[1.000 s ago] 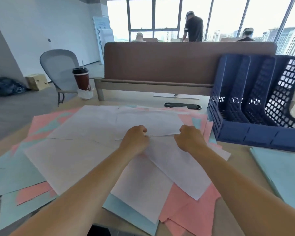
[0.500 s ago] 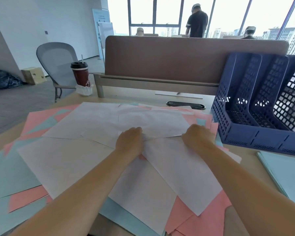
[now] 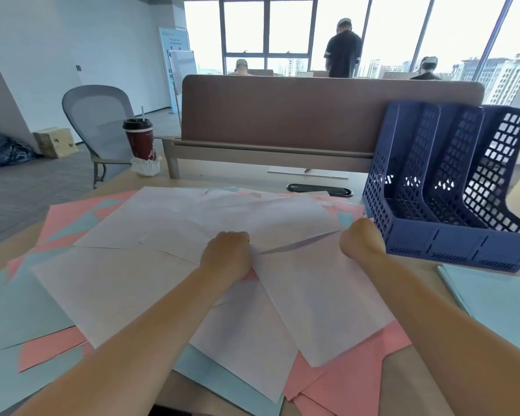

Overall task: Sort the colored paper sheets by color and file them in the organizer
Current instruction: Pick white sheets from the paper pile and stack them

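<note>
The table (image 3: 421,382) is covered, left of the blue mesh organizer (image 3: 451,244), by a loose overlapping spread of paper: white sheets (image 3: 126,283) on top, with pink sheets (image 3: 351,382) and light blue sheets (image 3: 21,310) showing beneath and around them. The organizer is stood upright, and no paper is seen in its slots. A squared stack of light blue paper (image 3: 499,298) is laid just in front of the organizer, apart from the spread. One white sheet (image 3: 321,295) lies uppermost, directly left of the organizer, with its far edge raised slightly off the pile. That edge is gripped by both hands. The left hand (image 3: 226,256) is curled at the end farther from the organizer, and the right hand (image 3: 361,240) is curled just beside the organizer's base. The fingertips are hidden by the knuckles. The sheet is judged light, limp, easily creased and apt to slide over its neighbours. It is best taken at two points along one edge, so that sag is limited and lower sheets are not dragged along. A lidded coffee cup (image 3: 140,139) is stood well left of the organizer, beyond the spread
</note>
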